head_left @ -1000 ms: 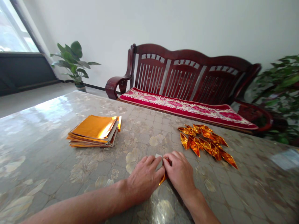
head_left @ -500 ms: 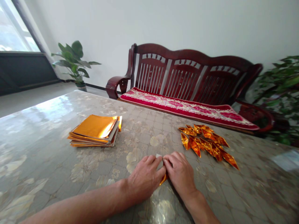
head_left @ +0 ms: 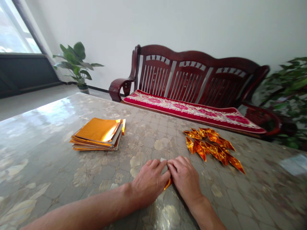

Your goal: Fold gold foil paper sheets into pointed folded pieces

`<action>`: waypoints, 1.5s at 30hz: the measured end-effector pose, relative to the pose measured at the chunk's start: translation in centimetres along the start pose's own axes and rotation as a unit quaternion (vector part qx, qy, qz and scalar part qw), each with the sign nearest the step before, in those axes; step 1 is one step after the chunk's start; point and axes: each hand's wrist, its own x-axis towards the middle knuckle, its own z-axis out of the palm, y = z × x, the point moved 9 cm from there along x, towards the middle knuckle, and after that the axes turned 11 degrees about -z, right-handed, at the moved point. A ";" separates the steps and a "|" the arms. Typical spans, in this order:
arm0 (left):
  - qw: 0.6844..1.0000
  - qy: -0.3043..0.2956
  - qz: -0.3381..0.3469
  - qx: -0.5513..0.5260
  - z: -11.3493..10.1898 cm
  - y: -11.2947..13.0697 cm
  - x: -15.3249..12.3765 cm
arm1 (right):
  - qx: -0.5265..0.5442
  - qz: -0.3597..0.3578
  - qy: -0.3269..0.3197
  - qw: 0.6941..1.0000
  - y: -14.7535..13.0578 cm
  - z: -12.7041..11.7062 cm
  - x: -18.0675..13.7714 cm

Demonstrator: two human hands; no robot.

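Note:
Between my hands, low on the table, is a small sheet of gold foil paper (head_left: 168,184), partly folded, its pale underside showing at the far end. My left hand (head_left: 151,180) is closed on its left side, and my right hand (head_left: 184,177) pinches it from the right. The fingertips of both hands meet, and they cover most of the paper. Off to the right lies a group of folded gold foil paper pieces (head_left: 212,147) with pointed ends. A stack of flat gold foil paper sheets (head_left: 96,131) sits to the left, farther from me.
The table (head_left: 146,127) has a glossy floral cover. Behind it stands a dark wooden bench (head_left: 187,76) with a red patterned seat cover (head_left: 179,104). Potted plants (head_left: 76,64) flank the bench. A clear plastic item (head_left: 296,164) lies at the table's right.

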 end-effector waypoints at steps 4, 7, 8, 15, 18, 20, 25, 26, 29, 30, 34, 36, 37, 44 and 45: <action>1.000 0.001 0.001 0.000 0.0 0.0 0.0 | 0.007 0.008 -0.010 1.000 0.2 0.2 0.0; 1.000 0.003 0.002 0.000 0.0 0.0 0.0 | 0.012 0.008 -0.013 1.000 0.2 0.2 0.0; 1.000 0.004 0.002 0.000 0.0 0.0 0.0 | 0.015 0.007 -0.012 1.000 0.1 0.2 0.0; 1.000 0.008 0.001 -0.001 0.0 0.0 0.0 | 0.031 0.010 -0.002 0.999 0.2 0.0 -0.2; 1.000 0.007 -0.001 0.002 0.0 -0.1 0.0 | 0.039 0.012 0.001 0.999 0.3 0.0 -0.3; 1.000 0.004 -0.001 0.004 0.1 -0.1 0.0 | 0.040 0.008 0.004 0.999 0.2 -0.1 -0.4; 1.000 0.002 -0.001 0.005 0.0 -0.1 0.0 | 0.041 -0.006 0.000 0.999 -0.2 -0.3 -0.5; 1.000 0.002 -0.002 0.005 0.0 -0.1 0.1 | 0.042 -0.008 -0.002 0.999 -0.3 -0.3 -0.5; 1.000 0.004 -0.003 0.006 0.0 -0.2 0.1 | 0.040 -0.012 -0.009 0.999 -0.4 -0.3 -0.6; 1.000 0.004 -0.002 0.006 0.0 -0.2 0.0 | 0.038 -0.013 -0.010 0.999 -0.5 -0.3 -0.7; 1.000 0.013 -0.004 0.013 0.0 -0.2 -0.1 | 0.028 -0.026 -0.012 0.999 -0.9 -0.5 -0.7; 1.000 0.018 -0.003 0.022 -0.1 -0.2 -0.1 | 0.025 -0.033 -0.014 0.999 -1.1 -0.6 -0.6; 1.000 0.017 0.000 0.025 -0.1 -0.1 -0.1 | 0.025 -0.035 -0.015 0.999 -1.2 -0.6 -0.6; 0.999 -0.003 0.036 0.033 0.2 0.5 0.0 | 0.036 -0.028 -0.005 0.999 -0.9 -0.8 -0.7; 0.999 -0.002 0.037 0.033 0.1 0.5 0.1 | 0.040 -0.026 -0.001 0.999 -0.7 -0.8 -0.8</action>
